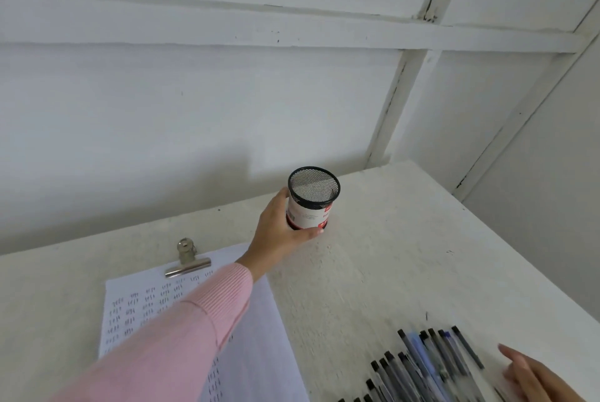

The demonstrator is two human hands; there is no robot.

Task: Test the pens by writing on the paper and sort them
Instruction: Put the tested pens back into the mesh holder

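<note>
A black mesh pen cup (312, 197) with a white and red label stands upright near the back of the white table (373, 271). My left hand (281, 229), in a pink sleeve, grips its lower side. A sheet of paper (146, 307) covered with rows of small pen marks lies under a metal clip (187, 259) at the left. Several dark and blue pens (422, 366) lie side by side at the lower right. My right hand (535, 379) hovers just right of the pens with fingers extended, blurred.
A white panelled wall rises right behind the table. The table's right edge runs diagonally at the far right, with a drop beyond it.
</note>
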